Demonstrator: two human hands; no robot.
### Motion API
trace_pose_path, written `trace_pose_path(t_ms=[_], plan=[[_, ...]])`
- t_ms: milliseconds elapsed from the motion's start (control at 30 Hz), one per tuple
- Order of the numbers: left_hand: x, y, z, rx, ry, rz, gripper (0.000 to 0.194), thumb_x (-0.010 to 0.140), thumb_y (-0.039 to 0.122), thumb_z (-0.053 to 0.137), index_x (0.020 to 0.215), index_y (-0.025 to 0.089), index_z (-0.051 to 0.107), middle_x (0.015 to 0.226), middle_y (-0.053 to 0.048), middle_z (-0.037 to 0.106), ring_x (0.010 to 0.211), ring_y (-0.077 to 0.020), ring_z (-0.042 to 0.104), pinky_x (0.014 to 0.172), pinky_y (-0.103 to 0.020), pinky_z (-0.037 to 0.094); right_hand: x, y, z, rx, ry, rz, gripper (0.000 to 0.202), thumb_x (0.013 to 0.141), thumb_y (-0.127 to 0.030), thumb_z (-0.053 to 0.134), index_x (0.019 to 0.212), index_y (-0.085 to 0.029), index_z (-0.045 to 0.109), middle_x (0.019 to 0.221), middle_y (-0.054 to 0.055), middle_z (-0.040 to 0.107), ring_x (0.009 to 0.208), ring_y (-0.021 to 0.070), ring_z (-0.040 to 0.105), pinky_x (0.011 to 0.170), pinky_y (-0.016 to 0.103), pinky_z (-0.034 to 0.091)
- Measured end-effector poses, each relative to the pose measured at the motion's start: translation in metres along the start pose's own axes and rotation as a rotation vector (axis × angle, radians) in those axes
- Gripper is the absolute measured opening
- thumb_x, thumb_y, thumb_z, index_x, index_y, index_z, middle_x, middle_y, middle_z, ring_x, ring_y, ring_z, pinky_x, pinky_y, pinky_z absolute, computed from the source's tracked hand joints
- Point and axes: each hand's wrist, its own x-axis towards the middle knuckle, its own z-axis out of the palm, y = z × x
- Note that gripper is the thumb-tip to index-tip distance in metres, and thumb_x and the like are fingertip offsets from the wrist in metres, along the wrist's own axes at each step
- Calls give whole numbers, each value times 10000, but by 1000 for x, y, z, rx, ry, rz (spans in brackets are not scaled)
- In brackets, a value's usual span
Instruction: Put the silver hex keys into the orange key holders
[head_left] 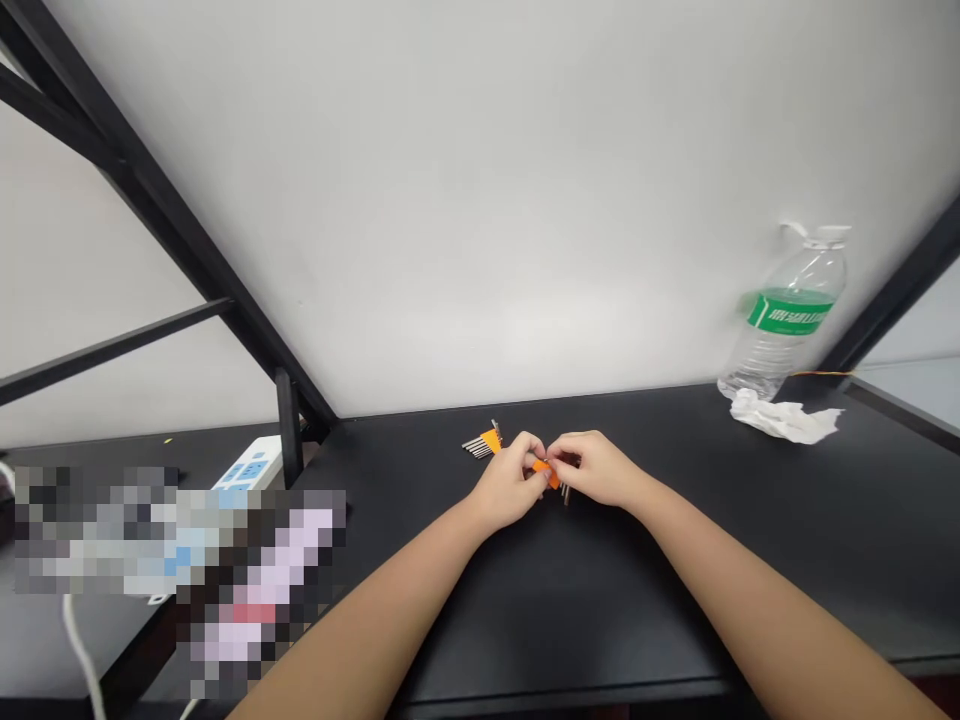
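Note:
Near the middle of the black table, my left hand [512, 483] grips an orange holder [552, 477] with its thumb and fingers. Several thin metal rods point down from the holder, below my right hand. My right hand [596, 467] pinches at the holder's upper right side, close against my left fingertips; what lies between its fingertips is too small to make out. Just behind my left hand, a second orange holder [491, 439] with several metal rods lies on the table, partly hidden by that hand.
A clear plastic bottle [791, 320] with a green label stands at the back right, a crumpled white tissue [786, 417] before it. At left are a black metal frame [289, 425], a white power strip [259, 465] and blurred items. A pale wall rises behind the table [570, 620].

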Motion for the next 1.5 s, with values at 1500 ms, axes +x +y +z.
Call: trace_pose_path(t_ms=[1500], plan=[[0, 0, 0, -49, 36, -54, 218, 851, 220, 591, 1006, 220, 438, 743, 20, 679, 593, -134, 646, 571, -242, 474, 1, -2, 0, -11, -5, -59, 171, 841, -128, 540, 893, -214, 678, 976, 26, 666, 795, 149, 615, 708, 275, 483]])
